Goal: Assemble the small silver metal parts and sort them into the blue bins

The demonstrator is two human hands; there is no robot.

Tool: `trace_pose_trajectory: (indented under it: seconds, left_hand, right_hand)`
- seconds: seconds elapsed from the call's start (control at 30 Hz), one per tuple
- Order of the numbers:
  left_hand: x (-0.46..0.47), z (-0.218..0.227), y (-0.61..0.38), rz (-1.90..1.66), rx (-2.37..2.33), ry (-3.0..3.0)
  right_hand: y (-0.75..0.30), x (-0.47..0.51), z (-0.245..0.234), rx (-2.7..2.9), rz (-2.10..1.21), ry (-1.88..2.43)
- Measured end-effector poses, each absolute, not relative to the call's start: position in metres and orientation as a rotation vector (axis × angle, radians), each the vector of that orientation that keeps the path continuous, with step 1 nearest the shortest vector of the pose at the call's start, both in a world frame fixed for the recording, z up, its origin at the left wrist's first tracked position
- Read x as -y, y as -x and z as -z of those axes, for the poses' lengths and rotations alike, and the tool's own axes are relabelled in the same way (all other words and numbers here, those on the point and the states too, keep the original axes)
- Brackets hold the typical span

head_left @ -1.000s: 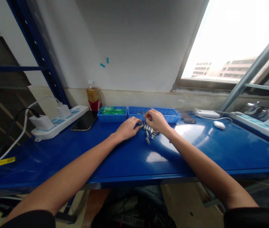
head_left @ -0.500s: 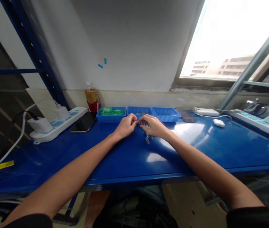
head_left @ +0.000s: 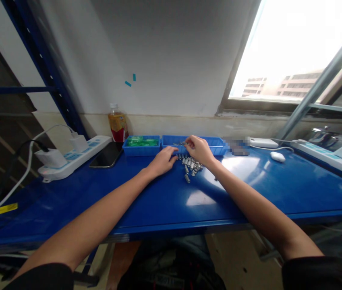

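Note:
A small pile of silver metal parts (head_left: 189, 166) lies on the blue table (head_left: 171, 197), just in front of a row of blue bins. My left hand (head_left: 162, 160) rests on the table at the left edge of the pile, fingers curled down onto the parts. My right hand (head_left: 199, 149) is lifted over the rim of the middle blue bin (head_left: 210, 141), fingertips pinched on something too small to make out. The left blue bin (head_left: 142, 145) holds green pieces.
A black phone (head_left: 107, 155) and a white power strip (head_left: 74, 155) with chargers lie at the left. A drink bottle (head_left: 118, 125) stands against the wall. A white mouse (head_left: 277, 156) and a second power strip (head_left: 324, 155) are at the right.
My hands, which met above the pile half a second ago, have parted. The right hand has risen toward the middle bin, and the left has dropped back onto the parts.

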State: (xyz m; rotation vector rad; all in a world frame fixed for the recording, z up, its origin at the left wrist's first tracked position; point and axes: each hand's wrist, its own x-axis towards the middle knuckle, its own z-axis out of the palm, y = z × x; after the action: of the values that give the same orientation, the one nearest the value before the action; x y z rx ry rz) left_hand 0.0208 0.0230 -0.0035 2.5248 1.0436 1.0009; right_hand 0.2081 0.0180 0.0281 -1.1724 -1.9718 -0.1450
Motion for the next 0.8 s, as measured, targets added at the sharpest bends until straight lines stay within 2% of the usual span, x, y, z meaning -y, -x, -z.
trace_pose_trajectory:
  seconds: [0.13,0.43,0.63,0.8]
  left_hand:
    - [-0.022,0.005,-0.022,-0.707,-1.111,-2.797]
    - [-0.01,-0.006,-0.015,-0.672,-1.484,-2.751]
    - [-0.014,-0.002,-0.022,-0.86,-1.339,-2.563]
    - [-0.014,-0.011,-0.034,-1.213,-1.026,-2.089]
  right_hand:
    - [-0.219,-0.029,-0.027,1.876,0.257,1.295]
    - [-0.207,0.003,-0.035,2.059,0.165,1.097]
    - [-0.228,0.003,-0.05,1.923,0.196,1.162]
    - [-0.231,0.006,-0.048,2.271,-0.098,1.129]
